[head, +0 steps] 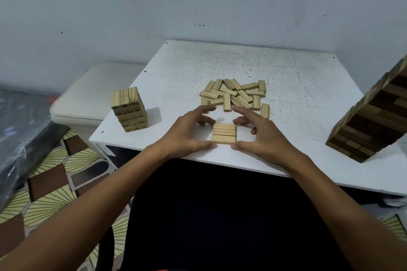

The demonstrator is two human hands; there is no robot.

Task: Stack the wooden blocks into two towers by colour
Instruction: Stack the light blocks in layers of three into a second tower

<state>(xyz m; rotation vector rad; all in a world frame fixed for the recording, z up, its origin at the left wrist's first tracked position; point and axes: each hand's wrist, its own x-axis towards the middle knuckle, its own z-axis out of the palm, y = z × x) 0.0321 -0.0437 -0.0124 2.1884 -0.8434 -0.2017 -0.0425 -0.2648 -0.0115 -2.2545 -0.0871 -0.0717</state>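
A flat layer of three light wooden blocks [224,136] lies side by side near the front edge of the white table [286,77]. My left hand [189,132] cups its left side and my right hand [262,134] cups its right side; both thumbs touch the layer's front corners, while the fingers arch behind it. Behind the hands lies a loose pile of light blocks [234,95]. A short tower of light blocks [129,109] stands at the table's left. A tall tower of darker brown blocks [372,121] rises at the right edge.
A white cushioned seat [94,94] sits left of the table, by the wall. Black plastic wrap [19,130] lies at far left on a patterned floor [55,182]. My dark-clothed lap fills the space below the table's front edge.
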